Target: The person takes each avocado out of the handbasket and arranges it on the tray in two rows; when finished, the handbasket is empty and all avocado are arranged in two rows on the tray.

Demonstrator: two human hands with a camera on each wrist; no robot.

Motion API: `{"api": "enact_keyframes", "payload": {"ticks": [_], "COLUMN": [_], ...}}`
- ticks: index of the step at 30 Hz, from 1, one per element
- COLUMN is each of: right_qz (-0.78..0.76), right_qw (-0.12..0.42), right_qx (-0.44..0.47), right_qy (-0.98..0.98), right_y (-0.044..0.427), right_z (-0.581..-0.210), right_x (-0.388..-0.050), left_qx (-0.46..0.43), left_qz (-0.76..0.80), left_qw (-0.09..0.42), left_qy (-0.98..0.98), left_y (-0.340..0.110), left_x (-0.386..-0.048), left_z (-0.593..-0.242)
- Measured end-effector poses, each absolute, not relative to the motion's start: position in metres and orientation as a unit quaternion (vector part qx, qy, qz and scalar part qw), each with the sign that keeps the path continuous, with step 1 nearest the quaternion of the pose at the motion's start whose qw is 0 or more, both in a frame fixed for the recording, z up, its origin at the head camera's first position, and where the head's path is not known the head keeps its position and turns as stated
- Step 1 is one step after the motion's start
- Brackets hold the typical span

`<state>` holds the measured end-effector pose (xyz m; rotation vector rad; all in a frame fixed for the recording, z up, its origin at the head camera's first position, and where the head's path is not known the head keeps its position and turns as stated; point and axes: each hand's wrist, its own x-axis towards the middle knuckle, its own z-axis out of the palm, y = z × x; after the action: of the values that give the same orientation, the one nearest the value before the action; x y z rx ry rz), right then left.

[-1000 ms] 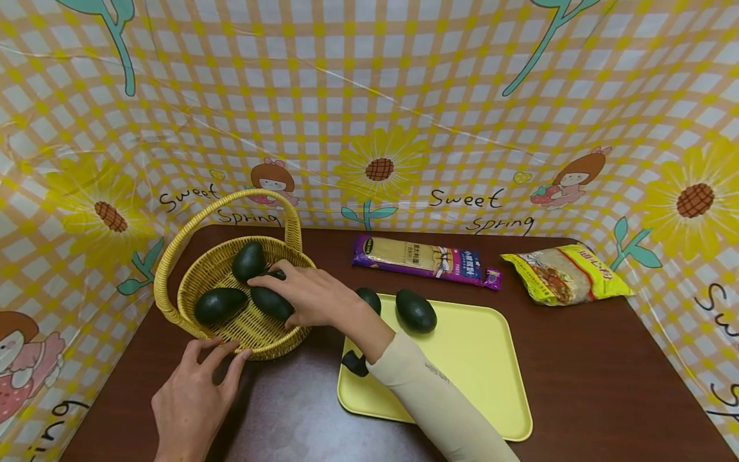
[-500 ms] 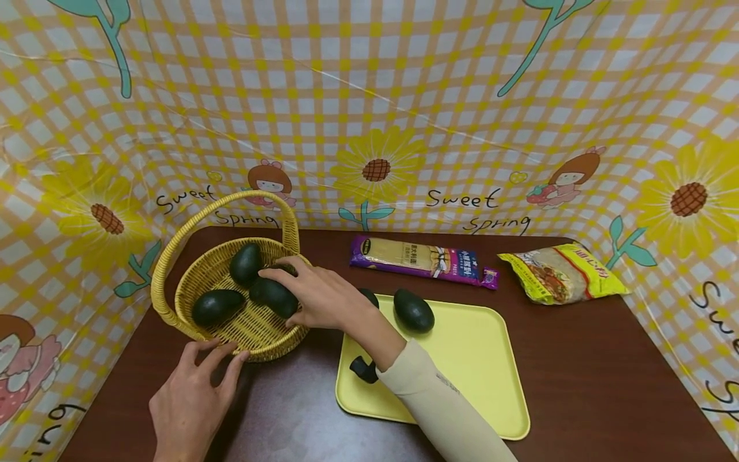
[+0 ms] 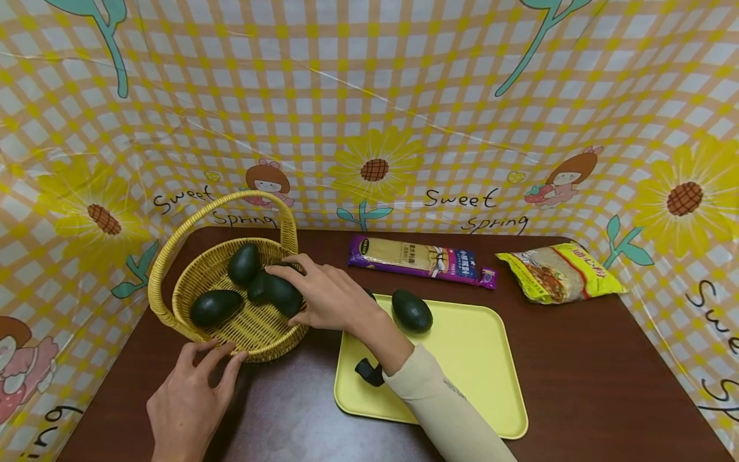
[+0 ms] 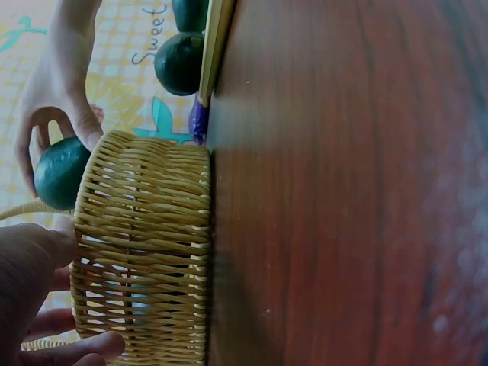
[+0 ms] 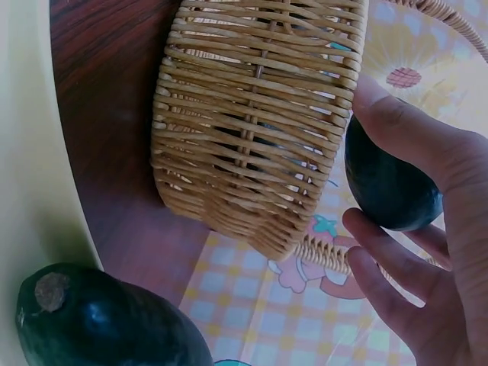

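Observation:
My right hand (image 3: 331,298) grips a dark green avocado (image 3: 285,298) between thumb and fingers, at the right rim of the yellow wicker basket (image 3: 274,350). In the left wrist view this avocado (image 4: 61,174) shows above the rim; the right wrist view shows fingers around it (image 5: 389,179). Two more avocados lie inside, one at the back (image 3: 244,264) and one at the left (image 3: 215,308). A dark green shape (image 3: 258,287) adjoins the held one; whether it is separate, I cannot tell. My left hand (image 3: 190,398) holds the near rim, fingertips over it.
A yellow tray (image 3: 462,366) to the right carries an avocado (image 3: 412,311); another (image 3: 369,294) is mostly behind my right forearm. A purple pasta packet (image 3: 416,260) and a yellow food bag (image 3: 560,273) lie behind. The basket's tall handle (image 3: 185,234) arches over its left and back.
My right hand has risen slightly and shifted right with the avocado, away from the basket's middle. My left hand stays at the near rim.

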<state>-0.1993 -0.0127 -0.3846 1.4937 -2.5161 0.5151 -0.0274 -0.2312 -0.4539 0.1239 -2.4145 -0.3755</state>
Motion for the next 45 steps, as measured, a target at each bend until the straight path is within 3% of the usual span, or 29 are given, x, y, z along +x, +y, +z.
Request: {"api": "enact_keyframes", "payload": {"ticks": [45], "right_qz": [0.172], "right_qw": [0.114], "right_qx": [0.435], "right_qy": [-0.877], "right_y": [0.052], "right_z": [-0.395], "right_x": [-0.186], "left_qx": [0.05], "left_qz": [-0.156], "left_qw": [0.339], "left_qy": [-0.927], "left_y": [-0.23], "left_x": [-0.026], "left_z": [-0.452]}}
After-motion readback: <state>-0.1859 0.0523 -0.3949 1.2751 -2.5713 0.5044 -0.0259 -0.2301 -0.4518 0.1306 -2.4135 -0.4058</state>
